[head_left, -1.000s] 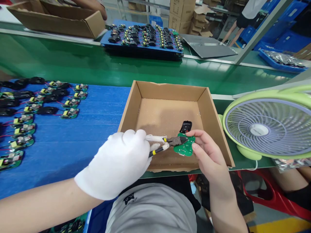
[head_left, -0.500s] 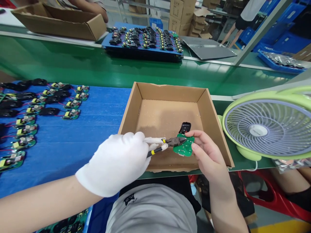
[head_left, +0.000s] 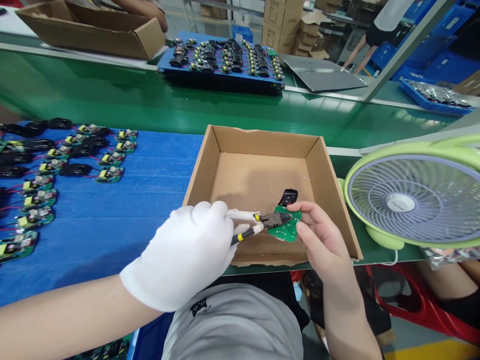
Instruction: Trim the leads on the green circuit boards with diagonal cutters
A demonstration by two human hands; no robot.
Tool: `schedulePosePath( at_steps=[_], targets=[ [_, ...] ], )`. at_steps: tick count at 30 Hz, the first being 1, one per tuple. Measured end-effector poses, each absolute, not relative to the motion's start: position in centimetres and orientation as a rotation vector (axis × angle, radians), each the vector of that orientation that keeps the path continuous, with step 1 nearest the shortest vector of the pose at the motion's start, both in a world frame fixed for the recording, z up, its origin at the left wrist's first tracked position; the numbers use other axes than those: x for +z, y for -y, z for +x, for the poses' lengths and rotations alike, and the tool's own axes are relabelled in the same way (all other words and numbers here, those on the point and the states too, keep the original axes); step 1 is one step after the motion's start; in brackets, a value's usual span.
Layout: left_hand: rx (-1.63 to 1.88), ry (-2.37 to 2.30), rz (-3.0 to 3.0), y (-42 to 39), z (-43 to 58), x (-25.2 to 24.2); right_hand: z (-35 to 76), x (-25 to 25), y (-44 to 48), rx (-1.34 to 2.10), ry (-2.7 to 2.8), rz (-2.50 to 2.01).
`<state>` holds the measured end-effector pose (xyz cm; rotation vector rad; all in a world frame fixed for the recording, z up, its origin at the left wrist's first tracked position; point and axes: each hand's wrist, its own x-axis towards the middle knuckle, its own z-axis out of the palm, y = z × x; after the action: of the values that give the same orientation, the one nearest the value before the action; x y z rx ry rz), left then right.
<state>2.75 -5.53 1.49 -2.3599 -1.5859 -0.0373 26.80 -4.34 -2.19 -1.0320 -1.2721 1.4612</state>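
Observation:
My left hand (head_left: 187, 252), in a white glove, is closed around the handles of a pair of side cutters (head_left: 245, 233). Their dark jaws lie against the face of a green circuit board (head_left: 287, 231). My bare right hand (head_left: 322, 237) pinches that board by its right edge between thumb and fingers. A black plastic part (head_left: 288, 197) shows just beyond the board's far edge; how it is joined is hidden. Both hands are over the near side of an open cardboard box (head_left: 262, 140), with small pale specks on its bottom.
Several boards with black parts (head_left: 108, 174) lie in rows on the blue mat (head_left: 161, 175) to the left. A green fan (head_left: 405, 195) stands right of the box. Behind, a loaded blue tray (head_left: 221, 75) and another cardboard box (head_left: 93, 32) sit near a person's arm.
The cutters and my left hand have shifted slightly to the right, their jaws a little farther across the board. My right hand keeps its pinch on the board.

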Motion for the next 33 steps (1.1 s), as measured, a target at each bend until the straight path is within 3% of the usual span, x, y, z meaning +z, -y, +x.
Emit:
schedulePosePath(
  at_steps=[10, 28, 33],
  targets=[
    [0.185, 1.778, -2.413, 5.24, 3.53, 2.35, 26.73, -2.15, 4.33, 1.455, 1.257, -1.008],
    [0.115, 1.889, -2.393, 4.77, 2.96, 2.08, 27.11, -2.27, 3.91, 1.437, 1.242, -1.066],
    [0.016, 1.737, -2.407, 5.20, 3.06, 1.88, 27.10, -2.40, 4.09, 1.433, 1.267, -1.058]
  ],
)
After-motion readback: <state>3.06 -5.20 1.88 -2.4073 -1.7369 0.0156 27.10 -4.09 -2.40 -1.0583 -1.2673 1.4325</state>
